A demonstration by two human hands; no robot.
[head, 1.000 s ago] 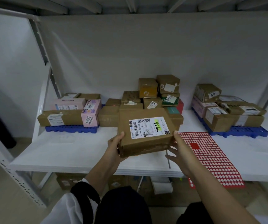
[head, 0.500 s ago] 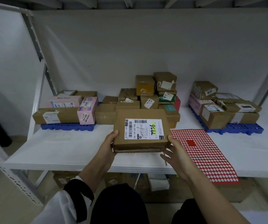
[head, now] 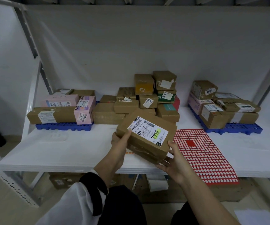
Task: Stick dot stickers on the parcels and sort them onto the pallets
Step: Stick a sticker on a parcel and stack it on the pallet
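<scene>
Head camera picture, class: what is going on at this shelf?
A person holds a brown parcel tilted above the white shelf, left hand on its left end, right hand under its right corner. A red dot-sticker sheet lies beside it. Parcels sit on the left blue pallet and the right blue pallet, with an unsorted pile between.

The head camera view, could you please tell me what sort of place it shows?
Probably a parcel sorting station: taped brown cardboard parcels with shipping labels heaped on a white metal shelf, blue plastic pallets at either side, and a red dot-sticker sheet.
</scene>
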